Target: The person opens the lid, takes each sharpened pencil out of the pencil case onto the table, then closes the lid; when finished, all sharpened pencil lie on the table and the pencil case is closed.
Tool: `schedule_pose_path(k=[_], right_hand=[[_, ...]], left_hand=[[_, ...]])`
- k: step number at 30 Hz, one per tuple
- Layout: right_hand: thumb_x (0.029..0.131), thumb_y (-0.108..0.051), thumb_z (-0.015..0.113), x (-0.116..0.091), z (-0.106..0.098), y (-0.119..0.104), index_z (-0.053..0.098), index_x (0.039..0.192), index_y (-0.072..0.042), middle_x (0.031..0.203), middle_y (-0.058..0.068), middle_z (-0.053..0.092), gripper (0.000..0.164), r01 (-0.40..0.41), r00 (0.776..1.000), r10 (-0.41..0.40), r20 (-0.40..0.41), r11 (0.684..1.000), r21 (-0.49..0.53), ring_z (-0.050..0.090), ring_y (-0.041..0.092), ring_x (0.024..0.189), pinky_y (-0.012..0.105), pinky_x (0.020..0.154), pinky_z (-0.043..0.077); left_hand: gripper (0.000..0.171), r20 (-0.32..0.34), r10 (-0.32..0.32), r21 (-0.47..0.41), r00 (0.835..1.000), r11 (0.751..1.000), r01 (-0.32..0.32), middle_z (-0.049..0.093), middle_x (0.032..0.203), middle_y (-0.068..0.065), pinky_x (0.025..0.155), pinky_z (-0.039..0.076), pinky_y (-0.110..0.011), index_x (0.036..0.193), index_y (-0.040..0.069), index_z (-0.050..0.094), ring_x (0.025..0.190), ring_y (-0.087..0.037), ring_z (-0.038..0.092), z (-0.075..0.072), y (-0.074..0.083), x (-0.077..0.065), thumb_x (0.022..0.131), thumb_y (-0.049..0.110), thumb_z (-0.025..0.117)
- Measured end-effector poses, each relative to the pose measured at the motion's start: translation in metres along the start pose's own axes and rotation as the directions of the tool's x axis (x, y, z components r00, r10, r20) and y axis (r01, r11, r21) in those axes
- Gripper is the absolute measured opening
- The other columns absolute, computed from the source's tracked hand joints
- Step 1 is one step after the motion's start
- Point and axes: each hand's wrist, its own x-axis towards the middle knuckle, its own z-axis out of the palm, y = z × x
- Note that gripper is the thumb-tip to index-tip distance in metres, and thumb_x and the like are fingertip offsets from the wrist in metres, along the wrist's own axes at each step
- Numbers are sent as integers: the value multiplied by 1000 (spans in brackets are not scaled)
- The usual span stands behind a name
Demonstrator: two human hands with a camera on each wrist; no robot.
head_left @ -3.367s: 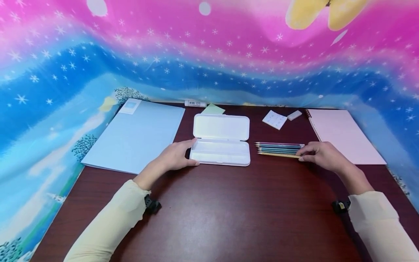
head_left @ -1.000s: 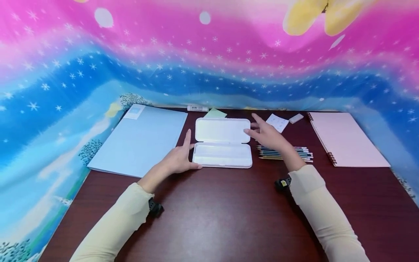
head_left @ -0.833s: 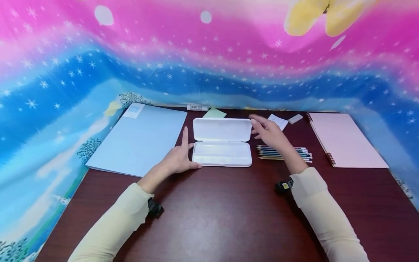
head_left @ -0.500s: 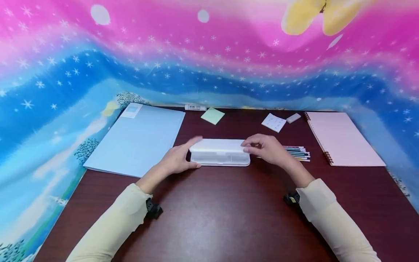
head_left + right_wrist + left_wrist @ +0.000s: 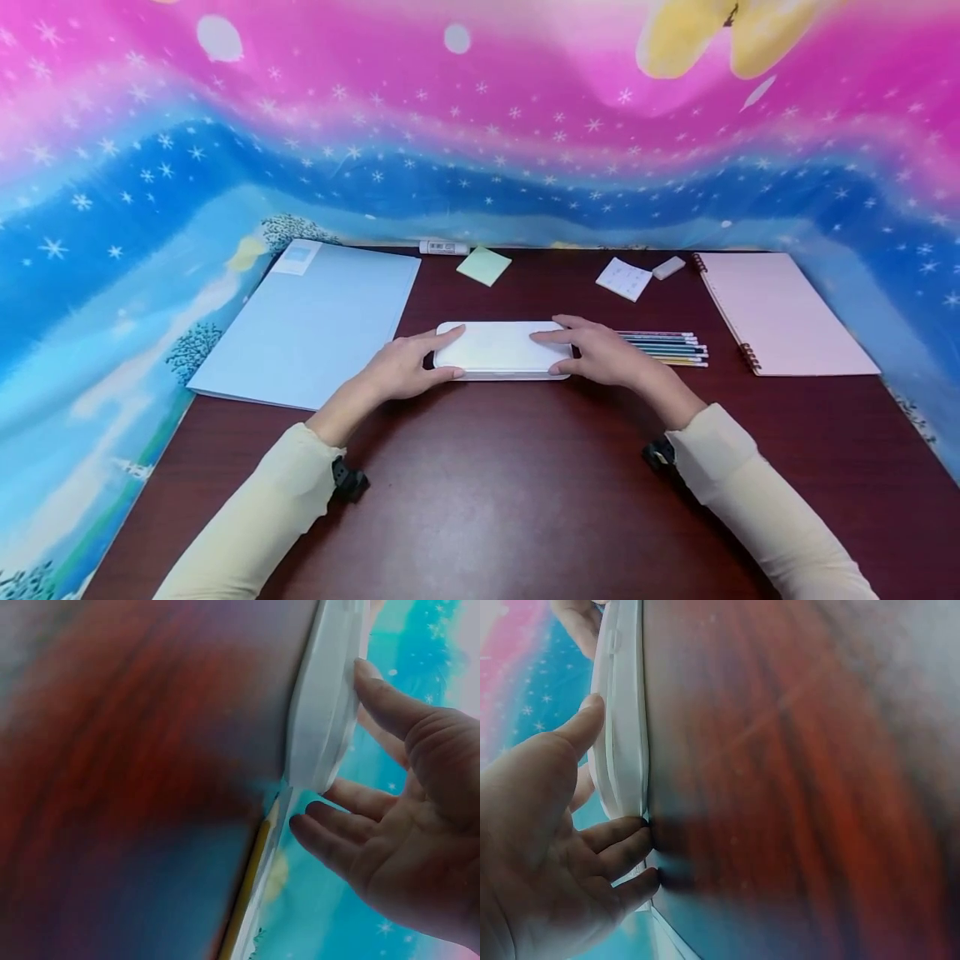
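Observation:
A white pencil case (image 5: 495,346) lies on the dark wooden table with its lid down. My left hand (image 5: 405,364) holds its left end, thumb at the front edge and index finger on the lid. At the opposite end, my right hand (image 5: 600,354) holds the case with thumb in front and index finger over the lid. In the left wrist view, the lower fingers of the left hand (image 5: 562,840) touch the table beside the case. Several pencils (image 5: 663,347) lie just right of the case, their tips hidden behind the right hand.
A light blue folder (image 5: 315,325) lies at left, a pink spiral notebook (image 5: 787,312) at right. Along the back are a white glue stick (image 5: 442,247), green sticky notes (image 5: 484,266), a patterned white notepad (image 5: 624,279) and an eraser (image 5: 668,267). A printed cloth (image 5: 480,183) hangs behind the table.
The right hand left the pencils, moved to the case's raised lid and swung it down, so the case went from open to closed. The green sticky notes came fully into view behind it.

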Motion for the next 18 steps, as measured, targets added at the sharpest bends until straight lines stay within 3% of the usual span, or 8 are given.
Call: schedule_pose_path(k=[12,18], right_hand=[[89,-27,79,3,2,-1,59,144,-28,157,22,43,59,-31,999,31,-18,999,-44,40,42,146,59,114,39],[90,-28,77,3,1,2,58,145,-27,158,23,41,58,-9,1000,9,-10,999,-37,39,41,147,60,113,39]], left_hand=[[74,21,-22,31,1000,999,22,43,158,-18,109,44,-57,158,33,36,144,-36,46,-2,4,4,94,55,66],[76,9,-9,1,1000,1000,9,44,159,-14,112,42,-56,159,31,36,145,-33,45,0,3,5,93,53,68]])
